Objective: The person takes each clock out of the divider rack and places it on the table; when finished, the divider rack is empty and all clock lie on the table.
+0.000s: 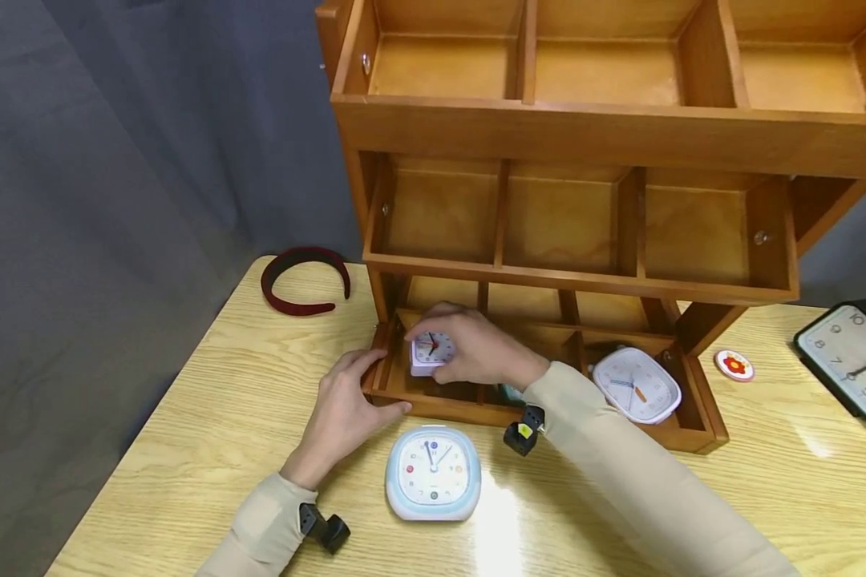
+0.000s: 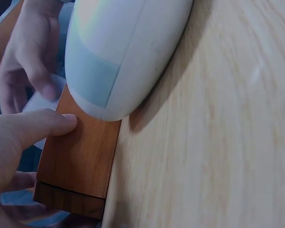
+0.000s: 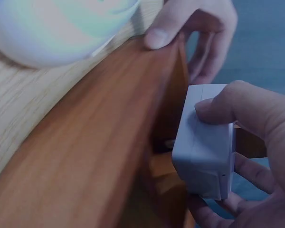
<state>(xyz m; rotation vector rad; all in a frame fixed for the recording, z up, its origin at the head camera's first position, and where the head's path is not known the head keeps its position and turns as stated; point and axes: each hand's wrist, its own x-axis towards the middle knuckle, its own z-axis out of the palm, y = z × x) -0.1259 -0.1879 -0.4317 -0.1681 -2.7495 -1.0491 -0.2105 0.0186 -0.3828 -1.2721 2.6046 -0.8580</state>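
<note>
My right hand [image 1: 476, 344] grips a small lavender square alarm clock [image 1: 424, 365] by its edges, face up, within the left compartment of the lowest drawer [image 1: 433, 407]. In the right wrist view, the thumb presses on the clock's white side [image 3: 199, 137] with fingers round the opposite side. At the drawer's front left corner rests my left hand [image 1: 350, 409], its thumb extended along the front board and its fingers at the side. Just in front of the drawer lies a light blue and white alarm clock [image 1: 435, 473]. A white clock [image 1: 637, 385] occupies the right compartment.
A wooden rack holds a middle drawer [image 1: 570, 276] and a top drawer [image 1: 606, 132] overhanging the hands. On the table are a dark red headband [image 1: 289, 307] at left, a flower badge [image 1: 734, 365] and a black-framed clock [image 1: 851, 361] at right. Something teal [image 1: 511, 393] shows under the right wrist.
</note>
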